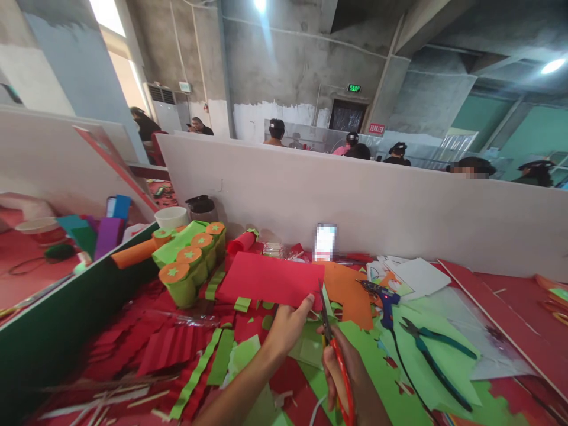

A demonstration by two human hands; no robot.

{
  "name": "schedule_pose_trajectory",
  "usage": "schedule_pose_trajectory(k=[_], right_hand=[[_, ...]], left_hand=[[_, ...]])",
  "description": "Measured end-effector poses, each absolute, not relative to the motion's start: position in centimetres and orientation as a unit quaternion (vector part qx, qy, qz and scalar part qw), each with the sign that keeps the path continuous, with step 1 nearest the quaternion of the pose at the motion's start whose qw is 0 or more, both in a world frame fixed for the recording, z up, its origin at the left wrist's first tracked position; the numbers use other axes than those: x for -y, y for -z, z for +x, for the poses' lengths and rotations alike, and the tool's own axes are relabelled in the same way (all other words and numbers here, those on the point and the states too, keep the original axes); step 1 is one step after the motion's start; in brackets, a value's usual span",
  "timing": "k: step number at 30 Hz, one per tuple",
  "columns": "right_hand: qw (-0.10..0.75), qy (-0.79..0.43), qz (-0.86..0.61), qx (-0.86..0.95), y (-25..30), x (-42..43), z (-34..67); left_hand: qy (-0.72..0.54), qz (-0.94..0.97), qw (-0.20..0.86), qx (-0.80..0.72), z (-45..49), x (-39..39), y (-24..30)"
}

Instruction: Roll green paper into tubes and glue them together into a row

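My left hand (pixel 290 325) pinches the near right corner of a red foam sheet (pixel 266 278) and holds it up over the table. My right hand (pixel 344 370) grips red-handled scissors (pixel 335 352). Their blades point up and sit at the sheet's right edge, next to my left thumb. Green and red paper scraps lie beneath both hands.
A green and orange paper craft (pixel 189 257) stands to the left. A blue glue gun (pixel 384 299) and teal pliers (pixel 437 355) lie on green sheets at the right. An orange sheet (pixel 350 290) and a phone (pixel 325 241) are behind. A white partition (pixel 377 201) backs the table; other people sit beyond it.
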State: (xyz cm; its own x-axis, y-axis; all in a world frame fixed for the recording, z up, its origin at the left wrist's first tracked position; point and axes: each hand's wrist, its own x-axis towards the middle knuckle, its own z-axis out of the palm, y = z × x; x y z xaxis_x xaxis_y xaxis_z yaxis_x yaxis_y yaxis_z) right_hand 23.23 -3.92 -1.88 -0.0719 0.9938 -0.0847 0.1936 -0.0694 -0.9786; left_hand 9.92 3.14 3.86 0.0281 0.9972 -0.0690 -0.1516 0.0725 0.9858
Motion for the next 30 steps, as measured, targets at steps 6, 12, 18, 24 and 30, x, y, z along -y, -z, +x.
schedule_pose_trajectory(k=[6, 12, 18, 24, 30], right_hand=[[0.411, -0.525, -0.504, 0.548, 2.7, 3.3, 24.3], [0.387, -0.530, -0.499, 0.565, 1.6, 3.5, 24.6], [0.364, -0.541, -0.510, 0.561, 0.0, 3.9, 24.4], [0.356, -0.534, -0.515, 0.568, -0.1, 3.7, 24.6], [0.364, -0.519, -0.515, 0.577, 1.2, 3.4, 24.8]], left_hand=[[-0.481, 0.469, 0.591, -0.447, 9.3, -3.6, -3.9], [-0.472, 0.464, 0.619, -0.424, 8.9, -3.7, -4.5], [-0.446, 0.490, 0.624, -0.414, 8.4, -3.8, -5.1], [-0.430, 0.517, 0.626, -0.394, 8.0, -3.9, -5.5], [-0.417, 0.561, 0.615, -0.364, 7.8, -4.5, -4.9]])
